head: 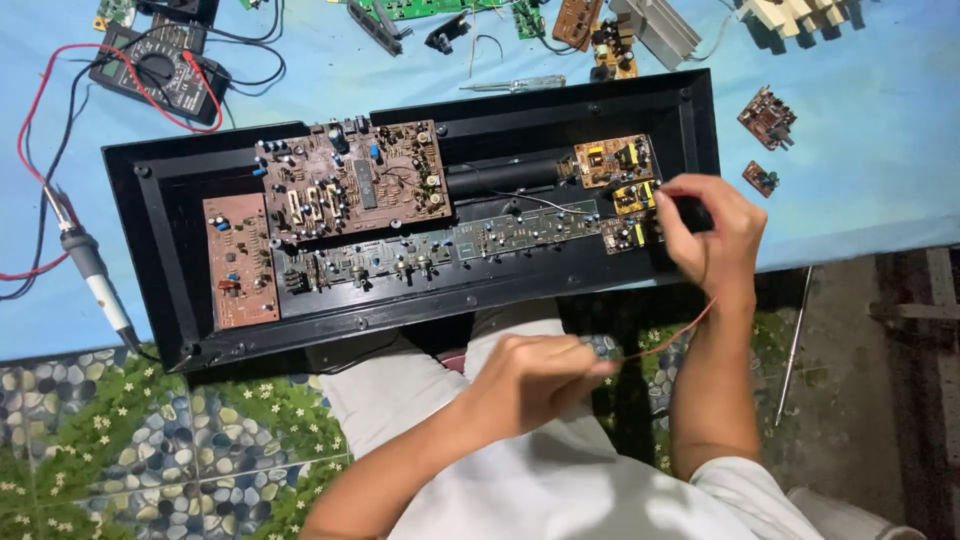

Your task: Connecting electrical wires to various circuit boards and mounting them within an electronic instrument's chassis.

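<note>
The right hand (pixel 708 232) pinches a small dark part at the right end of the black case (pixel 160 260), beside three small yellow boards (pixel 613 160). A thin red wire (pixel 672 335) runs to the left hand (pixel 535 375), closed on it below the case.
</note>
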